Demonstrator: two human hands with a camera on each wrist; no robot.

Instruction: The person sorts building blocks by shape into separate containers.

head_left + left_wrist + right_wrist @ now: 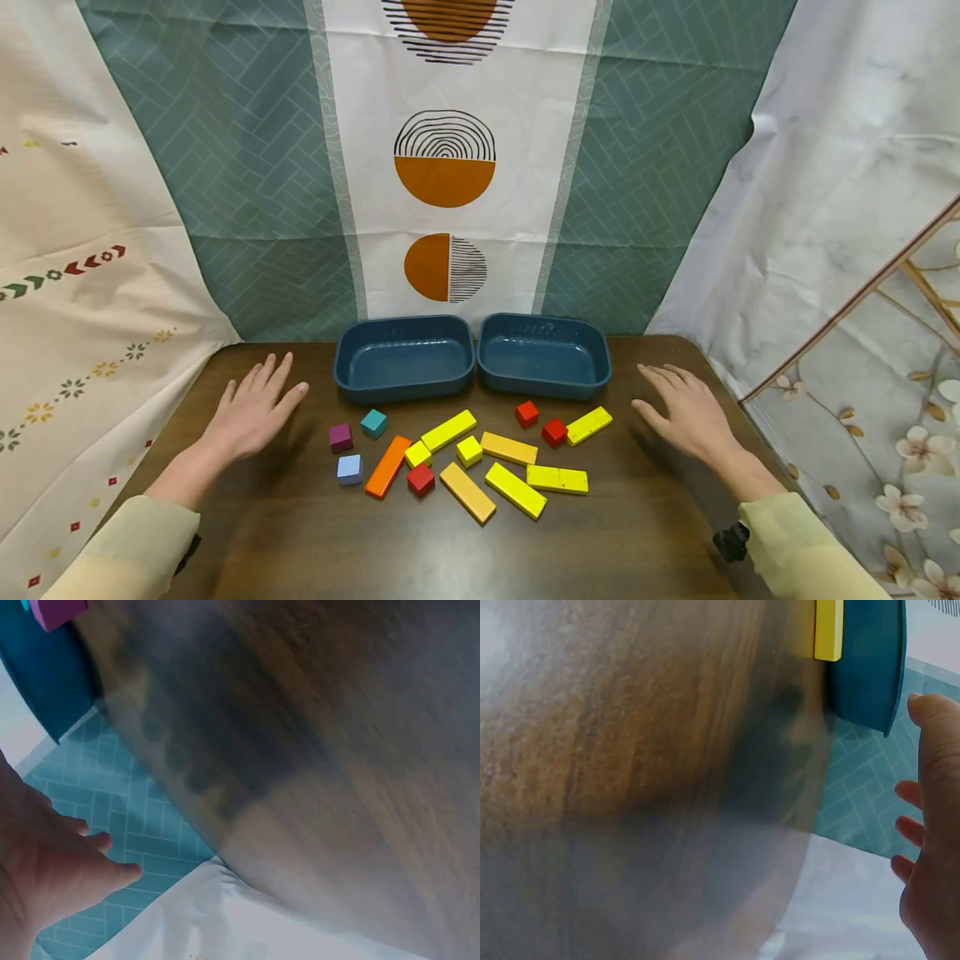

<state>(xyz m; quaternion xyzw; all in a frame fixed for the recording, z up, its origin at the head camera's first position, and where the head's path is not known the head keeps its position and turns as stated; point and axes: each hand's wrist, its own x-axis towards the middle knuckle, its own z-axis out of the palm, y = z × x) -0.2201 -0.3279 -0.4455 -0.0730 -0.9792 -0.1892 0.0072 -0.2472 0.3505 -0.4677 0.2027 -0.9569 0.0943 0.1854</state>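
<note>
My left hand (pixel 251 412) is held over the left side of the brown table, fingers straight and spread, with nothing in it. Nearest to it are a purple cube (pixel 340 437), a light blue cube (pixel 349 469) and a teal cube (pixel 374 423). On the right, my right hand (pixel 686 414) hovers with straight fingers and holds nothing. A yellow block (pixel 588 426) lies closest to it, beside a red cube (pixel 554 432). In the middle are an orange block (pixel 387 467), a red cube (pixel 421 480), a yellow cube (pixel 469 451) and several yellow and tan long blocks.
Two dark blue trays, a left one (pixel 405 389) and a right one (pixel 543 385), stand side by side at the table's back edge. Behind them hangs a patterned cloth (pixel 517 192). More cloth drapes along both sides of the table (pixel 480 567).
</note>
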